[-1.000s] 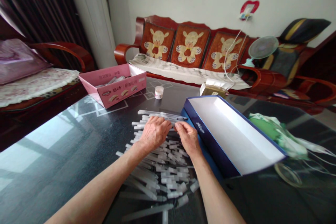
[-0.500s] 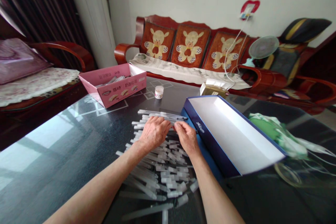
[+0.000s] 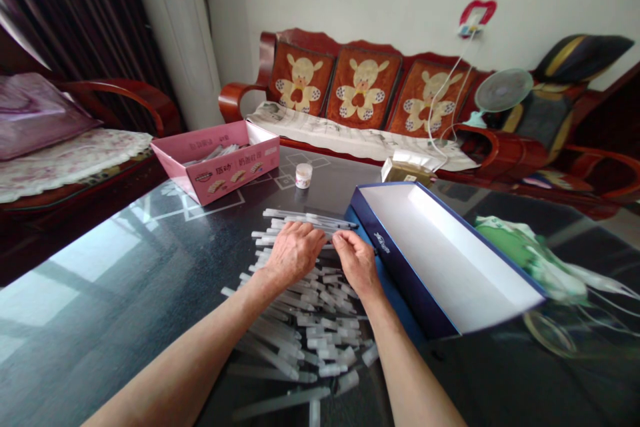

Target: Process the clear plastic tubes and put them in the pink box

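At far left on a dark table (image 3: 165,247), an open pink box (image 3: 227,179) holds slim pale pieces. At centre, the left hand (image 3: 296,250) is palm down, fingers curled, its grip hidden; pieces this slim likely call for light fingertip pressure, held level. Below and nearer lie pen-like tubes (image 3: 287,363) and short caps (image 3: 328,354), loosely heaped, frosted white. The right hand (image 3: 356,260) has thumb and fingertips close together, any hold unclear. Rightmost, a dark-blue box (image 3: 397,263) stands open.

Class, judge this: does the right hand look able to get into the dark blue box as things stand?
Probably yes: the right hand is beside the dark blue box, whose top is open, with only its side to clear.
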{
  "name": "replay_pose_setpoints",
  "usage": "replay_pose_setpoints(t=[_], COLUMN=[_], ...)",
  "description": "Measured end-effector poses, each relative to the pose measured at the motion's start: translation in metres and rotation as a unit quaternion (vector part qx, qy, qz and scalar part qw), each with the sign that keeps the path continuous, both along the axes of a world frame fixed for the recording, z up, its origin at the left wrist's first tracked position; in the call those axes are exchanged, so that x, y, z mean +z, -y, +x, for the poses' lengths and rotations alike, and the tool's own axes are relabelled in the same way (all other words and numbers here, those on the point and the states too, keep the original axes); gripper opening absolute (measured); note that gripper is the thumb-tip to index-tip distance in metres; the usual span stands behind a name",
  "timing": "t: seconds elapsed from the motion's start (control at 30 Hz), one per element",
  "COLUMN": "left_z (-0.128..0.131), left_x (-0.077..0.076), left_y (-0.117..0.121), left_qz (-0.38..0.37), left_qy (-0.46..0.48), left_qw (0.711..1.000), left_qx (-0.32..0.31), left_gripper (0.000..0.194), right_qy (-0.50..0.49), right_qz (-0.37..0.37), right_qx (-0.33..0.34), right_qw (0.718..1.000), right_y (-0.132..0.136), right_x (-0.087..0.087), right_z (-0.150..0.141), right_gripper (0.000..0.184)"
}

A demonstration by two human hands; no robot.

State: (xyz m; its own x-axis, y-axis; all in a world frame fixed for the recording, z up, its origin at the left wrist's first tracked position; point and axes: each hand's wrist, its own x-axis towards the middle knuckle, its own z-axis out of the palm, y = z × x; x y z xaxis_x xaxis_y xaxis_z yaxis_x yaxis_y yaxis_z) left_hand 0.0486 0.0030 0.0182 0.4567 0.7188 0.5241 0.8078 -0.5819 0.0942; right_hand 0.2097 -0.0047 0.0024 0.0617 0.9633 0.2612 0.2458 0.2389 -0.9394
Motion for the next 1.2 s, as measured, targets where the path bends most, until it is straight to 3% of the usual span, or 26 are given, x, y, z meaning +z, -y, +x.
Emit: replay_pose_setpoints(t=[0.17, 0.4, 0.67, 0.87, 1.03, 1.2], left_z=[0.0001, 0.0004, 0.0003, 0.0003, -0.0005, -0.0003], left_x=[0.0008, 0.0008, 0.0005, 0.0019, 0.0013, 0.001], left_y=[0.0002, 0.0002, 0.0004, 0.0, -0.0008, -0.0003], left_qz=[-0.003, -0.008, -0.009, -0.016, -0.009, -0.008], left_qy=[0.004, 0.0, -0.009, -0.009, -0.012, -0.009], left_qw=[1.0, 1.0, 1.0, 1.0, 1.0, 1.0], left_qx=[0.002, -0.002, 0.004, 0.0, 0.0, -0.003], left_gripper=[0.031, 0.03, 0.032, 0.032, 0.03, 0.029], right_qy=[-0.034, 0.054, -0.009, 0.057, 0.03, 0.05], right_qz=[0.006, 0.01, -0.003, 0.003, -0.006, 0.001], right_qx=[0.001, -0.028, -0.008, -0.028, -0.002, -0.023], right_qw=[0.999, 0.998, 1.0, 0.998, 1.0, 0.998], right_y=[0.0002, 0.0017, 0.0016, 0.0016, 0.0017, 0.0011], right_x=[0.0001, 0.0012, 0.0022, 0.0021, 0.003, 0.0004], right_z=[0.0002, 0.0002, -0.0014, -0.0009, -0.0004, 0.0006], right_gripper=[0.026, 0.036, 0.026, 0.035, 0.028, 0.035])
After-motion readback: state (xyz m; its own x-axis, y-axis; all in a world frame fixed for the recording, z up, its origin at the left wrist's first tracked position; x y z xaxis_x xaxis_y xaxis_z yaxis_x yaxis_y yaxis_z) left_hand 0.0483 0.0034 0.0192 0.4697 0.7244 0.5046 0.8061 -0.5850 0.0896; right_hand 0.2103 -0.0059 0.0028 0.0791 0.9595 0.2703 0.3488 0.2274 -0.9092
